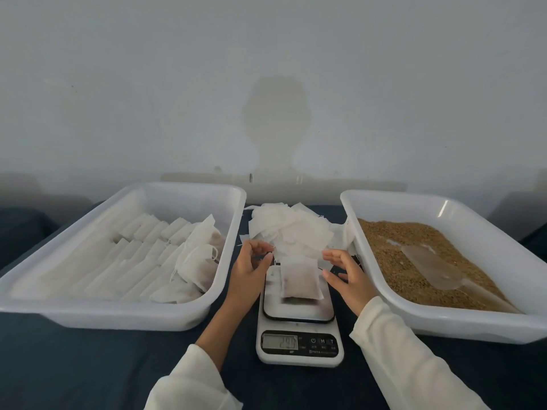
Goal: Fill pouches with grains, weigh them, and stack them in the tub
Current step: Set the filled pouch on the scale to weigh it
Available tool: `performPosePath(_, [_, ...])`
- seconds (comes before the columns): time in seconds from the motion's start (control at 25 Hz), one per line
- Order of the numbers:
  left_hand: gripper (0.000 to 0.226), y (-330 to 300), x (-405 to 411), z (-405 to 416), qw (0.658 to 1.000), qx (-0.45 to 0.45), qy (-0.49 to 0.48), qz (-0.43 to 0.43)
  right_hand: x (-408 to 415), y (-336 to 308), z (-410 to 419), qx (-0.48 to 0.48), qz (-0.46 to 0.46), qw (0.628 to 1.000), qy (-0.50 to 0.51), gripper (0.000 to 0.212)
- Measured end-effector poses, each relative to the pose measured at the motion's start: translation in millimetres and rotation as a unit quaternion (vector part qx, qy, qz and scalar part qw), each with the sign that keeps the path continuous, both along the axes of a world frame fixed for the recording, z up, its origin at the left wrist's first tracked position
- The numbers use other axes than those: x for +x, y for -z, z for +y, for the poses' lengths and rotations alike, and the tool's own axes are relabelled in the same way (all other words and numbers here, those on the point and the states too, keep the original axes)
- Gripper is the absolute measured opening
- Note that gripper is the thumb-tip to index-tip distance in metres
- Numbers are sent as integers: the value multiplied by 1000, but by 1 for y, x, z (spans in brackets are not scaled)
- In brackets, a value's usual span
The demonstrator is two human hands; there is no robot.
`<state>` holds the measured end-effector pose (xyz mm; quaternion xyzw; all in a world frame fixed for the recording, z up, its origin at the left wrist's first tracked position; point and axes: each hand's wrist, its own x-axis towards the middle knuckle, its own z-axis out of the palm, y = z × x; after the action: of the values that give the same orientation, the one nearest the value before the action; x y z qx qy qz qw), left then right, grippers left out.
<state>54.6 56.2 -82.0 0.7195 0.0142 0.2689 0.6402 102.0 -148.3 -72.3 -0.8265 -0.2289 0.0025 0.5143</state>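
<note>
Dim, flat, bluish light; soft blurry focus, wide-angle bowing at the edges.

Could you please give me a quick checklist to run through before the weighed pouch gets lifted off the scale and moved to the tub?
1. Filled pouch lies wholly on the scale platform: ok.
2. Left hand and right hand off the pouch, so the reading is undisturbed: ok.
3. Display lit and legible: cannot tell, digits blurred.
4. Pouch mouth closed: cannot tell.
5. Left tub has room beside the stacked pouches: ok.
</note>
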Motion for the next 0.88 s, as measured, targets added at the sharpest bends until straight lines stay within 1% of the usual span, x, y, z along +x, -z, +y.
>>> performPosePath(0.2, [18,5,1,2,1000,11,-10,4,1,3,-1,9,3,1000,8,33])
performPosePath(0.44, [19,4,4,3,1000,12,2,27,6,4,3,4,13,1000,19,33])
performPosePath(0.52, [18,5,6,3,998,25,8,51,8,7,5,-8,19,1000,24,32])
performPosePath(0.6, [21,5,9,1,994,48,18,96,10,10,9,-21,36,999,32,32])
performPosePath(0.68, [39,4,15,-1,982,115,20,150,13,9,14,-30,55,997,43,34])
performPosePath(0.76, [67,-1,18,-6,954,211,24,210,14,6,19,-44,66,996,51,36])
performPosePath(0.8, [79,-4,18,-9,940,243,32,237,14,2,22,-52,65,995,57,35])
performPosePath(0.88, [95,-10,17,-15,924,268,43,271,10,-8,28,-66,45,995,58,35])
